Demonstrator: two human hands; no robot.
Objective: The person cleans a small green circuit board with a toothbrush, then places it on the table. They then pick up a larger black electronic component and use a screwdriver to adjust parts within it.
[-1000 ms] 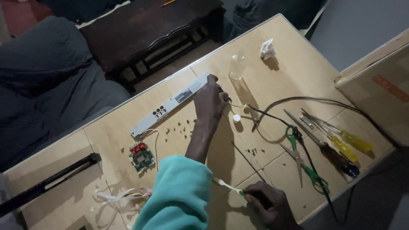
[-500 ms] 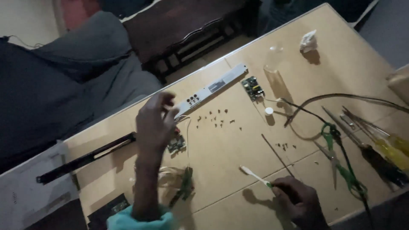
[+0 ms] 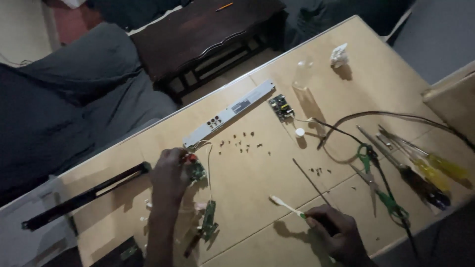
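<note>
While the left hand (image 3: 170, 174) grips a green circuit board (image 3: 198, 171), the right hand (image 3: 332, 232) clasps a toothbrush (image 3: 288, 207) pointing upper-left.

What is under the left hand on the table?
The left hand covers a small green circuit board with white wires; only its right edge and a red part show. The rest is hidden beneath the fingers.

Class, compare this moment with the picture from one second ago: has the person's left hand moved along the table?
Yes. The left hand has left the far end of the long white panel and come back to its near end, where it now grips a small green circuit board.
</note>
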